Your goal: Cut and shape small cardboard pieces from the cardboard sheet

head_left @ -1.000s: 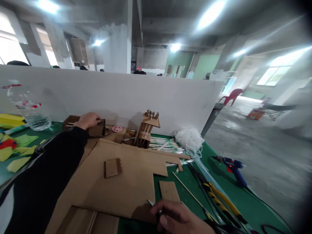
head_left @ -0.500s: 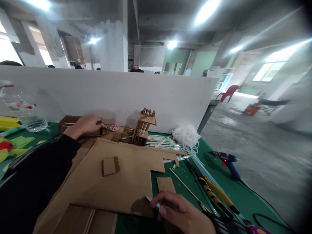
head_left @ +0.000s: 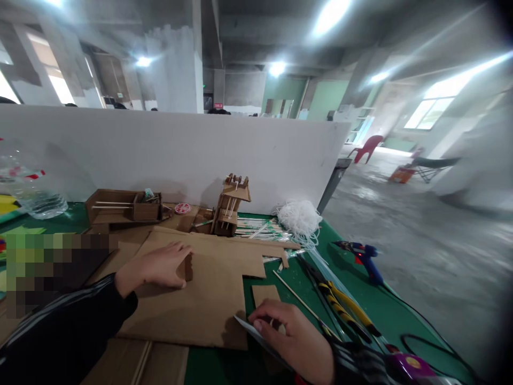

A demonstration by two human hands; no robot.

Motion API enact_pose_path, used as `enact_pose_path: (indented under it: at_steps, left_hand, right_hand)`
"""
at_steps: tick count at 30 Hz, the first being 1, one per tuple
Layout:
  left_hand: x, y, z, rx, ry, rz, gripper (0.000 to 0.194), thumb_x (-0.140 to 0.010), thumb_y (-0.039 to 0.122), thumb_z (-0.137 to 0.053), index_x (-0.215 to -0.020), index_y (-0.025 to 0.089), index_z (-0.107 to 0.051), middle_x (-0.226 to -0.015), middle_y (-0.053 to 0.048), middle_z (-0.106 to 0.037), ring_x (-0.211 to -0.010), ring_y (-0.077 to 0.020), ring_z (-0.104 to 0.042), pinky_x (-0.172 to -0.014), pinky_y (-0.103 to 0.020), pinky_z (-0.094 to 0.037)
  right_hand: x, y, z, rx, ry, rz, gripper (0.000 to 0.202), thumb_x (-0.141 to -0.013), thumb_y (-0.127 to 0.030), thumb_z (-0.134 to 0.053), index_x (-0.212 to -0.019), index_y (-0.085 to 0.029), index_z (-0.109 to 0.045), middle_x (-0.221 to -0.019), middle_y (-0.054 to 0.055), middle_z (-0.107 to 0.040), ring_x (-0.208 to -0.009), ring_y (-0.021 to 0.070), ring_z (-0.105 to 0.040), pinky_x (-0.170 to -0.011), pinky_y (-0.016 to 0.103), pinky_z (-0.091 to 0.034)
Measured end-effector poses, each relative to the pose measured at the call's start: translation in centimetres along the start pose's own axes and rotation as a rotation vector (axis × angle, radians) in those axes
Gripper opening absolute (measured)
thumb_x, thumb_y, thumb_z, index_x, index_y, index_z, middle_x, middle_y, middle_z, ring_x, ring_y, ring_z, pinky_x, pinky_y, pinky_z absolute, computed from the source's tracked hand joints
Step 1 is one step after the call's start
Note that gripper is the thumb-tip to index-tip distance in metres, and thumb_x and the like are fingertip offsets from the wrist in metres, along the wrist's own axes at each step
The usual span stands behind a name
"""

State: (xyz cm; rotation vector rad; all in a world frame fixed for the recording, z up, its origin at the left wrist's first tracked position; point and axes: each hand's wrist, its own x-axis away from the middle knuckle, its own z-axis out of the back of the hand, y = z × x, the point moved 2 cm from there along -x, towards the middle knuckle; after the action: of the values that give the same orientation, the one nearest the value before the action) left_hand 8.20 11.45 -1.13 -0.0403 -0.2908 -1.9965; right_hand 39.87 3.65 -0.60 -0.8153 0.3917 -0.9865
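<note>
My left hand (head_left: 162,268) reaches over a large cardboard sheet (head_left: 212,299). Its thumb and fingers close around a small cardboard piece (head_left: 188,266), mostly hidden under the palm; only its torn brown edge shows. My right hand (head_left: 294,331) grips a grey metal blade (head_left: 252,329) with a pointed tip, its tip over the sheet's right corner. The blade's handle end is largely out of sight, so I cannot tell whether it is a knife or scissors. Beyond that hand lies another small cardboard rectangle (head_left: 265,293) on the green table.
Behind the sheet stand a cardboard box (head_left: 112,214) with sticks and a small cardboard tower (head_left: 228,211). White string (head_left: 300,219), pliers (head_left: 348,310), a thin stick (head_left: 296,295) and a corded glue gun (head_left: 364,258) lie rightward. A bottle (head_left: 40,192) stands left; a white partition (head_left: 192,149) closes the back.
My left hand has come back from the cardboard box at the rear to the small cardboard piece on the sheet. More of the blade in my right hand shows. The view has shifted slightly.
</note>
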Motion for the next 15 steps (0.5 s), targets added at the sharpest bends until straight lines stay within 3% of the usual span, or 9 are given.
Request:
enact_pose_path:
  at_steps: [5,9,13,15]
  left_hand:
    - [0.5,1.7,0.6,0.037,0.086,-0.042,0.063,-0.067,0.032,-0.066,-0.126,0.02,-0.048,-0.129,-0.012,-0.055,-0.12,-0.0318,-0.051,-0.103,-0.044,-0.041]
    - [2.1,6.4,0.9,0.08,0.17,-0.116,0.067,-0.074,0.028,-0.062,-0.136,0.023,-0.037,-0.139,-0.009,-0.048,-0.13,-0.0277,-0.043,-0.108,-0.039,-0.037]
    - [3.9,11.7,0.8,0.131,0.293,-0.32,0.072,-0.072,0.013,-0.06,-0.138,0.025,-0.033,-0.134,-0.006,-0.053,-0.127,-0.0256,-0.045,-0.107,-0.039,-0.038]
    - [4.4,13.6,0.4,0.129,0.275,-0.385,0.071,-0.071,0.009,-0.06,-0.136,0.024,-0.035,-0.131,-0.006,-0.055,-0.123,-0.0248,-0.047,-0.105,-0.038,-0.04]
  right_hand:
    - [-0.1,0.3,-0.2,-0.019,0.037,-0.037,0.025,-0.091,-0.032,-0.051,-0.094,-0.02,-0.073,-0.089,0.005,-0.074,-0.076,0.0196,-0.064,-0.063,0.028,-0.043]
    - [-0.1,0.8,-0.7,-0.141,0.095,-0.068,0.031,-0.09,-0.041,-0.054,-0.103,-0.018,-0.071,-0.093,0.008,-0.073,-0.078,0.0217,-0.064,-0.07,0.033,-0.048]
    - [0.0,0.6,-1.9,-0.59,0.053,-0.047,0.054,-0.084,-0.053,-0.064,-0.123,-0.017,-0.061,-0.113,0.012,-0.068,-0.101,0.0251,-0.063,-0.087,0.037,-0.049]
    - [0.1,0.0,-2.5,-0.772,-0.012,-0.002,0.054,-0.083,-0.055,-0.067,-0.122,-0.018,-0.061,-0.106,0.009,-0.068,-0.099,0.023,-0.062,-0.088,0.035,-0.048]
